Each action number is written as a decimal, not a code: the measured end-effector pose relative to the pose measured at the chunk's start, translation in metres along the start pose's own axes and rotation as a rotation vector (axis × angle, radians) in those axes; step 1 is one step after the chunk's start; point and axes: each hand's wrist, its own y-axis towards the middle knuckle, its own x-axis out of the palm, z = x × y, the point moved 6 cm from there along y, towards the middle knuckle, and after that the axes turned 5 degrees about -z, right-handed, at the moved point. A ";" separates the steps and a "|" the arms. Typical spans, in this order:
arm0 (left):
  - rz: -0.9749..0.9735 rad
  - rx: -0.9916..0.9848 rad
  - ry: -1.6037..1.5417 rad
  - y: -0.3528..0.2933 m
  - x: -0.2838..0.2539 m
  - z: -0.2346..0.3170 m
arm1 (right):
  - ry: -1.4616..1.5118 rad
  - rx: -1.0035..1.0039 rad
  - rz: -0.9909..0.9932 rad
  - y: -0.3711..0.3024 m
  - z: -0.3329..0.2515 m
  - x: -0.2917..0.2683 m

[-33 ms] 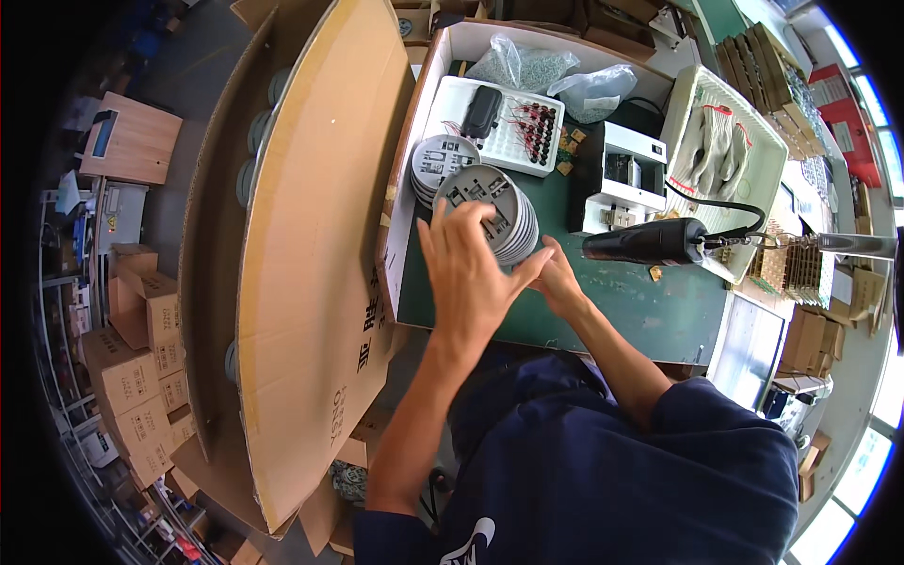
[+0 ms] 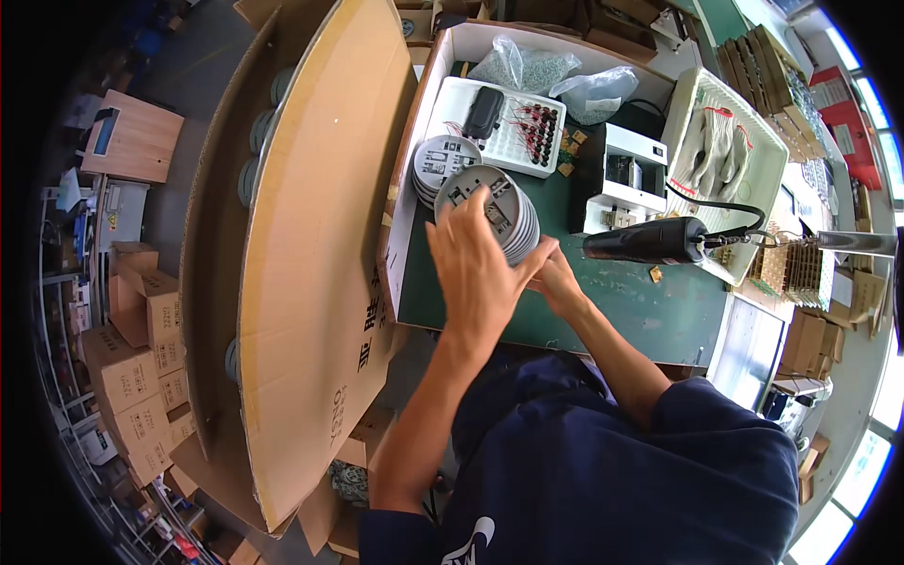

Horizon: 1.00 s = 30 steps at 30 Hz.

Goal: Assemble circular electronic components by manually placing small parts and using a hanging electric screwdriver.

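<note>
Arching over stacked discs (image 2: 506,198), left hand (image 2: 471,268) has fingers (image 2: 469,224) spread; right hand's (image 2: 559,281) are unclear.

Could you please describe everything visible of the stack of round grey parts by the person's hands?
The stack holds shallow, grey, plastic-looking discs with pale rims; the top one's open face shows dark fittings. It is over the green bench, right of another disc stack, its base hidden. The left hand partly covers it; the right hand is close; contact is unclear.
</note>
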 end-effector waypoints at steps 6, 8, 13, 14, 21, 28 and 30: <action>-0.018 0.092 0.199 0.008 0.023 0.002 | -0.010 0.047 0.009 0.007 0.010 -0.002; -0.095 0.161 0.031 0.012 0.025 -0.001 | -0.020 0.061 0.003 0.006 0.011 -0.001; -0.142 0.251 0.125 0.022 0.015 -0.004 | 0.291 0.040 0.045 -0.003 0.017 0.012; -0.167 0.277 0.114 0.024 0.011 -0.005 | 0.335 0.062 0.052 -0.003 0.019 0.017; -0.160 0.337 -0.064 0.050 0.027 0.004 | 0.546 -0.111 0.160 0.012 0.006 0.052; -0.212 0.487 -0.222 0.085 0.053 0.009 | 0.289 -0.223 0.022 0.050 -0.024 0.048; -0.315 0.440 -0.266 0.098 0.052 -0.003 | 0.337 -0.111 0.015 0.047 -0.021 0.050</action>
